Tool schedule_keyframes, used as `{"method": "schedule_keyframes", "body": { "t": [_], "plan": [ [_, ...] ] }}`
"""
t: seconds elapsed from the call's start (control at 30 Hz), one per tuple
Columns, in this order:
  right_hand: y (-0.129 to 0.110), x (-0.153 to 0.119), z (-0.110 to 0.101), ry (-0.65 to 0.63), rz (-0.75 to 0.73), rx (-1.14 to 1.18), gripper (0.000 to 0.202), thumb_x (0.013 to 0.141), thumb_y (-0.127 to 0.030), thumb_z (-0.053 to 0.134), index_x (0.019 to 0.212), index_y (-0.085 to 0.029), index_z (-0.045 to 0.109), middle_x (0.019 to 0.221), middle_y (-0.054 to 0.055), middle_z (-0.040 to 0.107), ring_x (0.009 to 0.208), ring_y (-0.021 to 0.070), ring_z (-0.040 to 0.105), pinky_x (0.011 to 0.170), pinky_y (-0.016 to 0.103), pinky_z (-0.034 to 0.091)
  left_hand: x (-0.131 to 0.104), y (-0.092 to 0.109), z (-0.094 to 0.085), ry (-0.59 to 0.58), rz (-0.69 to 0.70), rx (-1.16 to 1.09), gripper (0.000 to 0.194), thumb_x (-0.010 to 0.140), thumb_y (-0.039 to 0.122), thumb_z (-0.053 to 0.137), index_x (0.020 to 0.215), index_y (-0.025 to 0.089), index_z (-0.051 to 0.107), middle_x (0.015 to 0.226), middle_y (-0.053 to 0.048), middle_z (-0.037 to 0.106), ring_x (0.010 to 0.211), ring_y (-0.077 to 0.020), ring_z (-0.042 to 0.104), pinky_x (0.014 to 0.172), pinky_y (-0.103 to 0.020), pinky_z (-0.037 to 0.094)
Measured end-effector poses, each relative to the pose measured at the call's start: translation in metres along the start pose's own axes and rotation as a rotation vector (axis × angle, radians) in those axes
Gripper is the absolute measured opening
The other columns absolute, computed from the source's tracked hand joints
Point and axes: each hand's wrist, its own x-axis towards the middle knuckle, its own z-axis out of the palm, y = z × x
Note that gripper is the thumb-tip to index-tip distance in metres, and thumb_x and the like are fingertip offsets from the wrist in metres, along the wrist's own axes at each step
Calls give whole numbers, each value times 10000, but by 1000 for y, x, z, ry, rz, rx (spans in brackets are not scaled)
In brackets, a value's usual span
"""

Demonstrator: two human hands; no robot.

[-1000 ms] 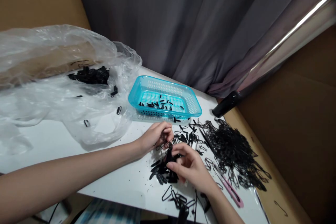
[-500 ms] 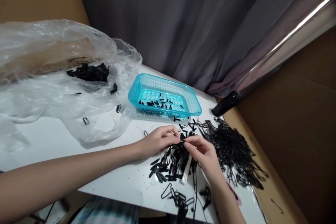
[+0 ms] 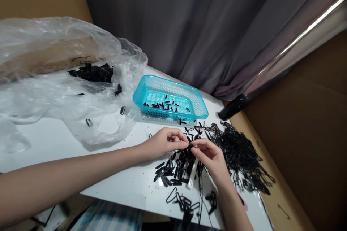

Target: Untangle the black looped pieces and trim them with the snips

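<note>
My left hand (image 3: 168,142) and my right hand (image 3: 211,156) meet fingertip to fingertip above the table. Between their pinched fingers is a small black piece (image 3: 191,145), partly covered by the fingertips. Both hands are closed on it. Directly beneath lies a heap of short black pieces (image 3: 168,171), several of them slim and elongated. A white strip (image 3: 192,177) pokes out of this heap toward me. Right of my right hand spreads a large tangled pile of thin black loops (image 3: 241,155).
Behind the hands stands a blue plastic basket (image 3: 202,106) with several black bits inside. A clear plastic bag (image 3: 62,97) covers the left side, holding a black clump (image 3: 93,72). Black loops (image 3: 184,202) lie at the front edge. A black cylinder (image 3: 233,107) stands at the back right.
My fingertips have shifted slightly to the right, and the black piece between them shows more clearly. The heaps and the basket look unchanged.
</note>
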Motion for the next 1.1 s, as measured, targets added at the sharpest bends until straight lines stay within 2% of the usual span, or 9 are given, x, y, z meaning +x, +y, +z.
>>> {"method": "schedule_keyframes", "body": {
  "t": [0.33, 0.47, 0.63, 0.7, 0.77, 0.83, 0.9, 1.0, 1.1],
  "plan": [
    [2, 2, 0, 19, -22, -105, 82, 832, -271, 723, 905, -235, 733, 656, -43, 459, 631, 133, 403, 597, 274, 294, 2, -3, 1, -30, -108, -184, 275, 847, 464, 627, 909, 206, 554, 540, 114, 341, 447, -79, 254, 432, -223, 170],
    [3, 3, 0, 29, -18, -136, 100, 822, -271, 717, 910, -224, 723, 640, -52, 426, 619, 134, 386, 590, 273, 283, 1, -4, 1, -28, -105, -189, 297, 849, 480, 643, 910, 208, 541, 593, 95, 380, 463, -74, 289, 431, -221, 162],
    [6, 2, 0, 29, -4, -157, 138, 851, -321, 680, 930, -209, 694, 659, -46, 441, 610, 137, 375, 582, 274, 284, -1, -6, 1, -33, -89, -155, 311, 883, 514, 620, 970, 223, 552, 581, 104, 334, 448, -71, 244, 432, -228, 134],
    [5, 3, 0, 48, -17, -173, 120, 848, -317, 683, 885, -204, 670, 663, -43, 450, 624, 143, 392, 598, 276, 299, -1, -6, 1, -33, -65, -149, 299, 878, 499, 629, 948, 214, 571, 656, 75, 424, 471, -67, 289, 442, -224, 175],
    [4, 3, -1, 63, -41, -188, 109, 838, -300, 693, 836, -205, 641, 695, -30, 486, 653, 151, 418, 630, 282, 324, 0, -4, 1, -30, -31, -142, 283, 853, 467, 659, 861, 192, 591, 871, 13, 544, 514, -54, 360, 466, -224, 237],
    [3, 4, -1, 70, -65, -199, 101, 838, -284, 695, 825, -207, 631, 736, -17, 516, 679, 158, 438, 659, 288, 341, 0, -2, 2, -36, -17, -119, 307, 840, 456, 662, 758, 171, 583, 1056, -25, 567, 532, -44, 400, 484, -231, 281],
    [2, 4, -1, 69, -79, -201, 87, 847, -280, 691, 834, -211, 638, 751, -12, 525, 690, 162, 449, 667, 291, 348, -1, -1, 2, -30, -26, -83, 329, 847, 463, 644, 718, 172, 565, 995, -19, 587, 508, -49, 395, 480, -236, 287],
    [1, 3, -1, 60, -85, -188, 72, 862, -288, 686, 868, -220, 663, 759, -9, 528, 704, 166, 462, 671, 291, 356, -1, -2, 2, 38, -15, -41, 245, 825, 401, 693, 792, 191, 569, 817, 25, 568, 575, -92, 457, 547, -234, 351],
    [3, 2, -2, 33, -77, -166, 99, 866, -303, 695, 936, -234, 693, 772, -7, 539, 700, 163, 475, 663, 289, 369, -1, -5, 2, 85, 56, -41, 244, 787, 317, 751, 949, 208, 605, 1000, -9, 619, 902, -169, 583, 784, -277, 441]
  ]
}}
